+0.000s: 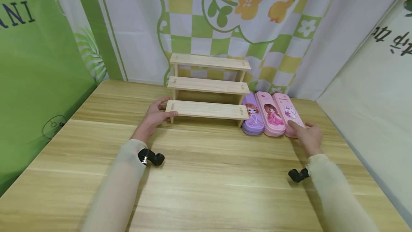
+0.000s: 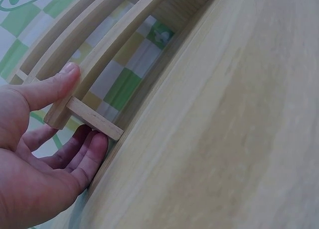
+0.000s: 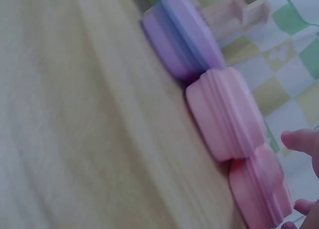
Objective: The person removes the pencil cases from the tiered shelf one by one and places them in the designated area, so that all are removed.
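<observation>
A three-tier wooden display rack (image 1: pixel 206 109) stands at the back of the table. My left hand (image 1: pixel 156 114) holds the left end of its lowest shelf. In the left wrist view, the left thumb lies on the shelf (image 2: pixel 99 64) and the fingers curl by the leg below. Right of the rack, three zippered pencil cases lie side by side: a purple one (image 1: pixel 253 117), a pink one with a doll (image 1: pixel 270 115) and a pink one with a rabbit (image 1: pixel 284 105). My right hand (image 1: pixel 310 137) is at the rabbit case's right side, fingers spread, thumb over its lid.
A checked, flowered curtain (image 1: pixel 180 28) hangs right behind the rack. Green fabric (image 1: pixel 32 81) borders the table on the left, a white printed sheet (image 1: pixel 379 81) on the right. Wood-grain tabletop (image 1: pixel 219 182) spreads between the forearms.
</observation>
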Motion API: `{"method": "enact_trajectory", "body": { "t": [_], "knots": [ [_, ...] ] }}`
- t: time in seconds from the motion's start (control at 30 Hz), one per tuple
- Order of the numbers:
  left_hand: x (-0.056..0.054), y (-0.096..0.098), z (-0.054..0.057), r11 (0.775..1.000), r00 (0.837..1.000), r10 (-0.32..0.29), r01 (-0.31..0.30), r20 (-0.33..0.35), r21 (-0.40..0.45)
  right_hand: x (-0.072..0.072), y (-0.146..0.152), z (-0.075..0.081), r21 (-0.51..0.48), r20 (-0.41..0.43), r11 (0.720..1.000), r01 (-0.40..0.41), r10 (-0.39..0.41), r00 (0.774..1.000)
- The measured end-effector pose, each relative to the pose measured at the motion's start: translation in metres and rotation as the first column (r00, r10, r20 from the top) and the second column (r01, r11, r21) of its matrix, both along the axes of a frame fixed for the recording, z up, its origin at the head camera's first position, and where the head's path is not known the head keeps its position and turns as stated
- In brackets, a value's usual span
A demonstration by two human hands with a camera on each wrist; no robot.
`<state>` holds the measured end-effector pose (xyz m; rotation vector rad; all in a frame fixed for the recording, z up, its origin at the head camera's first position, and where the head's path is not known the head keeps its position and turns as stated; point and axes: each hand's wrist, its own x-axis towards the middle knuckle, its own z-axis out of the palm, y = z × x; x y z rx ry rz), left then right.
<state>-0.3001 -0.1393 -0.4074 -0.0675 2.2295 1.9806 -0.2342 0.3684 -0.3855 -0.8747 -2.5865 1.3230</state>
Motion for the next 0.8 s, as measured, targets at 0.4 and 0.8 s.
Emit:
{"method": "enact_trajectory", "body": {
  "t": [0.4, 0.8],
  "knots": [
    [0.002, 0.007, 0.001, 1.0, 1.0, -0.005, 0.005, -0.004, -0.004, 0.001, -0.017, 0.007, 0.077, -0.054, 0.996, 0.043, -0.039, 0.998],
    [0.013, 0.01, 0.013, 0.899, 0.983, -0.103, 0.027, -0.151, -0.437, 0.004, -0.064, 0.021, 0.384, -0.219, 0.919, -0.087, 0.183, 0.958]
  ]
}}
